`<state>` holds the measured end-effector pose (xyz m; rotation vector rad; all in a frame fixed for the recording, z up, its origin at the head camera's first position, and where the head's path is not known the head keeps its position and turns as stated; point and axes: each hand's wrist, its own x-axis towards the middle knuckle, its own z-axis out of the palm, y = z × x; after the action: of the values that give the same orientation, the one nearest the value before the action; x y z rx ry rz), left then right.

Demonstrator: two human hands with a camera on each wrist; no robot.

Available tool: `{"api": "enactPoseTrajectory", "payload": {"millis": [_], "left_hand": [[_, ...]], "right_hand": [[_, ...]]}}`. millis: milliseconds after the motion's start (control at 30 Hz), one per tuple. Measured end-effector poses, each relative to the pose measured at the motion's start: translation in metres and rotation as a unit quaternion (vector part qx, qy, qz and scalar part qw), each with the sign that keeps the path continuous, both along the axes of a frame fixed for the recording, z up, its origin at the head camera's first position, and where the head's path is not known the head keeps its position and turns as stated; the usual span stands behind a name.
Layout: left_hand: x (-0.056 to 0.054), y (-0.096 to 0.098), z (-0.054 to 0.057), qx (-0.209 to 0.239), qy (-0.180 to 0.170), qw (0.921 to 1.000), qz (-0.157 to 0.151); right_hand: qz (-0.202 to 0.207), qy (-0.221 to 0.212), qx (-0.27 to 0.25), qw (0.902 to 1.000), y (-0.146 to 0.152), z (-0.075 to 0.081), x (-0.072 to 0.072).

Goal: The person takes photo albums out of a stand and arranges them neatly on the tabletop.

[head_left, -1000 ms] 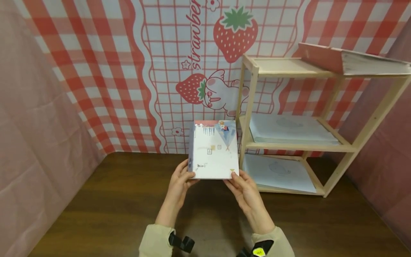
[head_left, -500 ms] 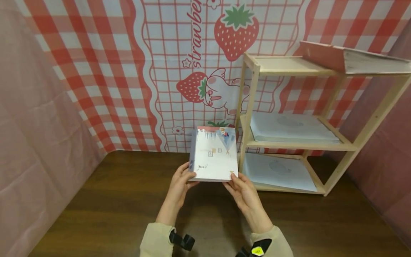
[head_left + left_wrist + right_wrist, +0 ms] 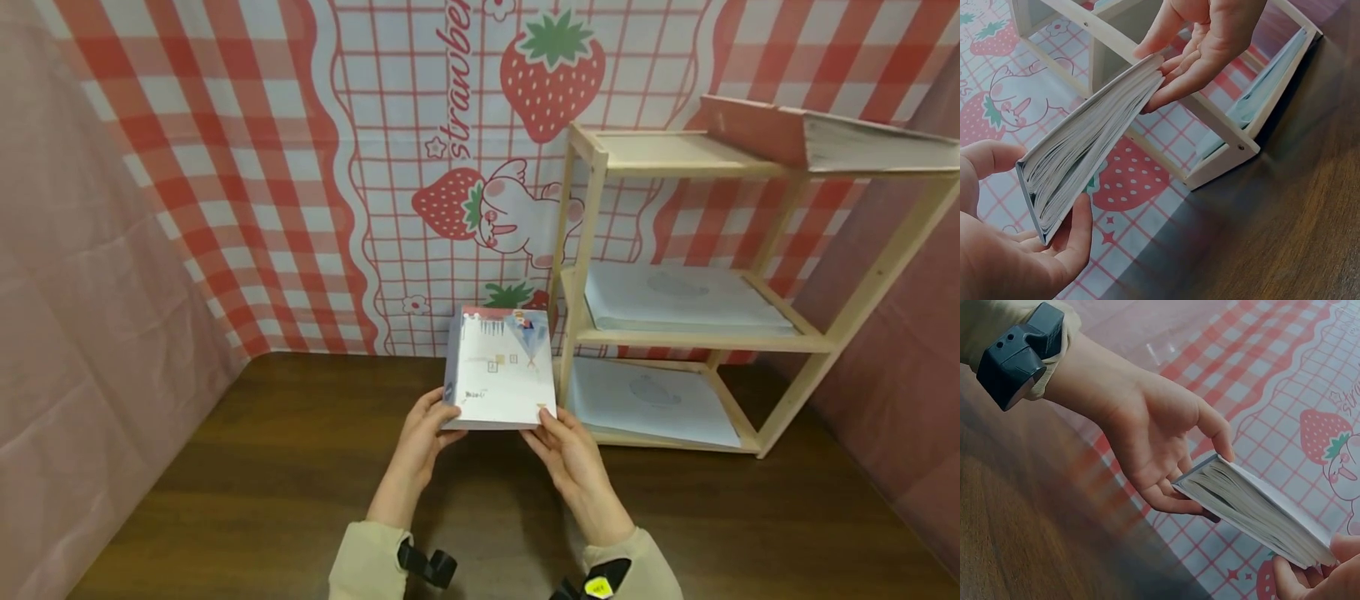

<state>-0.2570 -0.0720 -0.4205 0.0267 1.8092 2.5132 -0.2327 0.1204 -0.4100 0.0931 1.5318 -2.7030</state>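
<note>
A white book (image 3: 506, 371) with a blue and pink printed cover is held between both hands in the head view. My left hand (image 3: 417, 437) grips its near left corner, thumb on the cover and fingers beneath. At the near right corner, my right hand (image 3: 573, 454) pinches it the same way. The left wrist view shows the book's page edges (image 3: 1088, 137) slightly fanned, with the left hand (image 3: 1016, 231) at the spine end. From the right wrist, the closed book (image 3: 1260, 509) appears tilted above the table.
A wooden shelf rack (image 3: 592, 250) stands right of the book. Pale blue-white books lie on its middle (image 3: 675, 296) and bottom (image 3: 652, 400) tiers. A thick red-spined book (image 3: 817, 137) lies on top. Behind hangs a strawberry-print cloth (image 3: 450, 100); a brown wooden table (image 3: 262, 483) lies below.
The book has tipped, its far edge coming down and toward me, so its cover looks shorter now and more of the near page edge shows. Both hands keep their hold and sink slightly.
</note>
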Motion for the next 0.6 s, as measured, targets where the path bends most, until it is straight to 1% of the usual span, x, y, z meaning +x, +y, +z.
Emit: {"api": "enactPoseTrajectory", "payload": {"millis": [133, 167, 267, 367, 400, 433, 533, 600], "left_hand": [[0.001, 0.002, -0.002, -0.018, -0.008, 0.9998, -0.003], [0.001, 0.002, -0.002, -0.02, -0.012, 0.9997, -0.003], [0.001, 0.002, -0.004, -0.023, -0.011, 0.9997, -0.004], [0.001, 0.002, -0.005, -0.021, -0.017, 0.9996, -0.001], [0.0, 0.002, -0.005, -0.021, -0.018, 0.9996, 0.0], [0.0, 0.003, -0.005, -0.019, -0.023, 0.9996, 0.001], [0.0, 0.003, -0.006, -0.018, -0.029, 0.9994, 0.002], [0.0, 0.004, -0.006, -0.019, -0.033, 0.9993, 0.004]], "right_hand": [[0.016, 0.038, -0.006, 0.9991, 0.005, -0.015, -0.005], [0.032, 0.057, -0.03, 0.9974, 0.008, -0.024, -0.009], [0.047, 0.071, -0.045, 0.9953, 0.011, -0.032, -0.011], [0.036, 0.051, -0.03, 0.9976, 0.009, -0.028, -0.009], [0.019, 0.031, -0.008, 0.9993, 0.006, -0.021, -0.006], [0.012, 0.019, -0.004, 0.9997, 0.005, -0.017, -0.004], [-0.001, -0.011, 0.001, 0.9999, 0.001, -0.008, -0.001], [-0.002, -0.024, -0.004, 0.9997, 0.0, -0.005, 0.0]]}}
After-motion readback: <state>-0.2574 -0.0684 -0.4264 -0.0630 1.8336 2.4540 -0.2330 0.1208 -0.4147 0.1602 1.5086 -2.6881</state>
